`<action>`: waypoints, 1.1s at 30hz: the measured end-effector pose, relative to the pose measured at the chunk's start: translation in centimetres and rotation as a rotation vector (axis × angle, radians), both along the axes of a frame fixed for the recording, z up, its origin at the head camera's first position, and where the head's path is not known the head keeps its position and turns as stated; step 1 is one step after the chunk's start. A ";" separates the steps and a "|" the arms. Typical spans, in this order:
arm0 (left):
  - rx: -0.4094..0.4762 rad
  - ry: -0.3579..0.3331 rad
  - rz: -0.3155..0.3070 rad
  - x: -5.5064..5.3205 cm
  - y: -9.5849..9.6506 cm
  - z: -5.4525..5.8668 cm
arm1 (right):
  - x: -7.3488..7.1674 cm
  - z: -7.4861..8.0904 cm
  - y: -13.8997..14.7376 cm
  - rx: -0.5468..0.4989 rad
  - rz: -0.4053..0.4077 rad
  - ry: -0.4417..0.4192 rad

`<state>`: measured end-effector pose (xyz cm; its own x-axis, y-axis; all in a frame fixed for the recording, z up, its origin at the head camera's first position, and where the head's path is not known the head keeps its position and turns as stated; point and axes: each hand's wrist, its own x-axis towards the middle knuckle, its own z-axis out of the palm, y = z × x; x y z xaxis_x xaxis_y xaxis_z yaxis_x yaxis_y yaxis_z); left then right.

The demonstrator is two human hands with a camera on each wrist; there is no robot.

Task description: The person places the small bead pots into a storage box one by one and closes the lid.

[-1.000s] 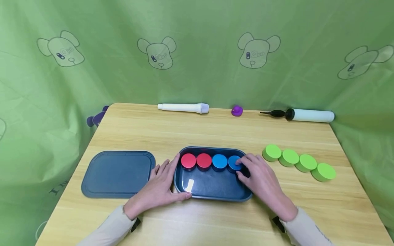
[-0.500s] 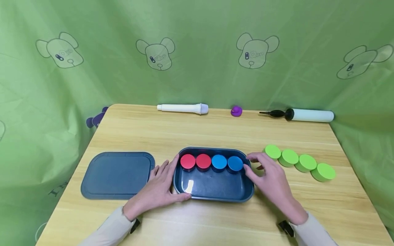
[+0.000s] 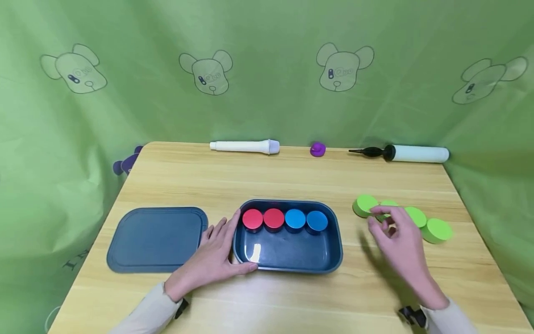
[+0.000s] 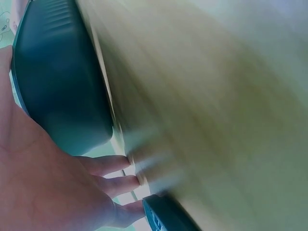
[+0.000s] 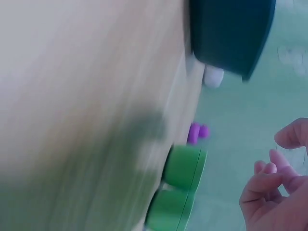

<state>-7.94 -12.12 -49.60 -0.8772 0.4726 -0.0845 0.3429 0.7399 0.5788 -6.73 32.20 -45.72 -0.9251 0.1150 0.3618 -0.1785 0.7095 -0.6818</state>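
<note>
A dark blue tray [image 3: 288, 260] stands mid-table, with two red round pieces [image 3: 252, 218] [image 3: 273, 218] and two blue round pieces [image 3: 295, 218] [image 3: 317, 221] in a row along its far wall. My left hand [image 3: 212, 257] rests against the tray's left end, fingers straight and thumb along the near rim; the left wrist view shows the thumb on the tray's edge. Holding nothing, my right hand [image 3: 402, 241] hovers by several green round pieces [image 3: 436, 230] at the right, its fingers loosely bent. It partly covers the middle ones in the head view.
Left of the tray lies a flat dark blue lid [image 3: 156, 239], close to my left fingers. Along the table's far edge are a white microphone-shaped stick [image 3: 244, 146], a small purple duck [image 3: 318, 149] and a white hand pump [image 3: 419, 153]. Green cloth hangs behind.
My right hand has let go of the right-hand blue piece and moved right, out of the tray, to the green pieces. The left hand has stayed at the tray's end.
</note>
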 end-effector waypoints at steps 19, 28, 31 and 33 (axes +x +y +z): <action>-0.004 -0.003 0.001 -0.1 0.0 0.0 | 1.7 -0.9 9.6 0.081 -0.288 -0.134; -0.005 0.003 -0.003 -0.1 -0.1 -0.2 | 1.8 -1.7 12.9 0.013 -0.287 -0.329; 0.002 0.016 -0.003 -0.1 -0.1 -0.2 | 1.7 -2.2 13.6 -0.067 -0.266 -0.368; 0.004 0.022 -0.003 -0.1 -0.2 -0.2 | 1.7 -2.3 13.9 -0.094 -0.258 -0.393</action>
<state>-8.02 -12.34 -49.77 -0.8776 0.4751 -0.0634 0.3574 0.7366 0.5742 -5.07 46.08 -48.03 -0.9266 0.3747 -0.0323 0.2796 0.6290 -0.7254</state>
